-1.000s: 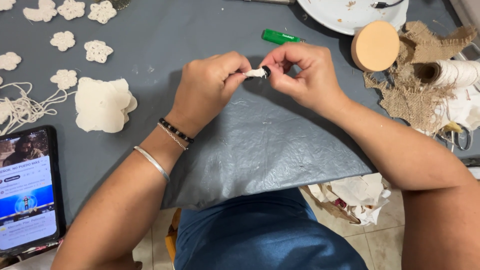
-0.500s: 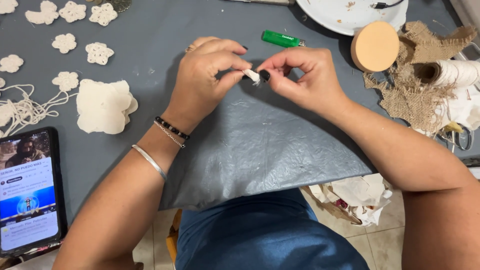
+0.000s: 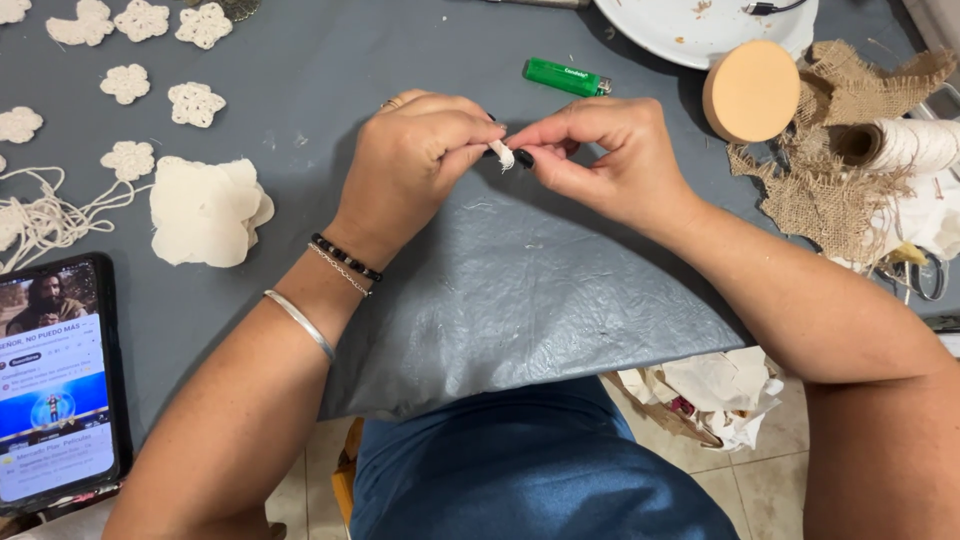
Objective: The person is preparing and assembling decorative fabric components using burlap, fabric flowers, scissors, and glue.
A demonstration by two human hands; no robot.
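Observation:
Both hands meet over the grey plastic-covered table (image 3: pixel 520 290). My left hand (image 3: pixel 415 165) and my right hand (image 3: pixel 610 160) pinch a small white piece of cord (image 3: pixel 503 155) between their fingertips, one from each side. The piece is mostly hidden by the fingers. A stack of cream fabric shapes (image 3: pixel 205 210) lies left of my left hand. Several small white crocheted flowers (image 3: pixel 195 102) are spread at the far left.
A green lighter (image 3: pixel 565 77) lies just beyond the hands. A white plate (image 3: pixel 700 30), a round wooden disc (image 3: pixel 752 90), burlap scraps (image 3: pixel 840 190) and a spool of white twine (image 3: pixel 905 145) sit at right. A lit phone (image 3: pixel 55 385) rests at lower left beside loose string (image 3: pixel 45 215).
The hands have shifted slightly and turned the small white piece between the fingertips; the left fingers now close more over it. Nothing else on the table moved.

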